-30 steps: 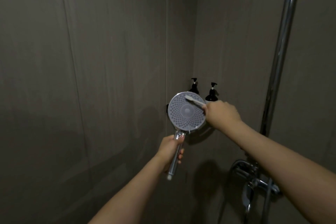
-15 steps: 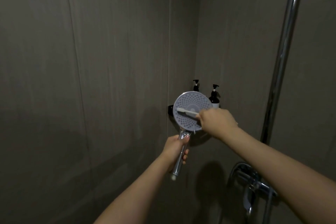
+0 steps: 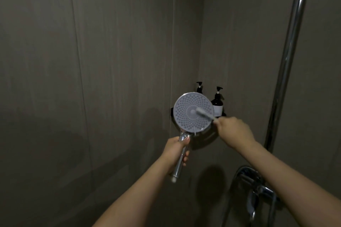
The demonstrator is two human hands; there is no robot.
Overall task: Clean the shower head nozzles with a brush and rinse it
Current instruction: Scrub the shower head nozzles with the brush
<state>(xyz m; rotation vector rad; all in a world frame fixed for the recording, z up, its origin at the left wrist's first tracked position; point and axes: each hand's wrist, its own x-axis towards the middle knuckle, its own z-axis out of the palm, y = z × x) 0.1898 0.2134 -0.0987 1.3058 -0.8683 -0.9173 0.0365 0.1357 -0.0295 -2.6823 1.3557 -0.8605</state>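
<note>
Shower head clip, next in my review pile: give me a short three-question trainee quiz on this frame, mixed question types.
1. True or false: the left hand grips the chrome handle of the shower head, with the nozzle face turned toward the camera.
2. Multiple choice: the brush in the right hand has its bristle end at: A) the lower rim, B) near the centre of the face, C) off the face altogether.
3. Fill in: behind the shower head, in the corner, stand two dark ____ bottles.

Key: 1 true; 2 B; 3 pump.
</note>
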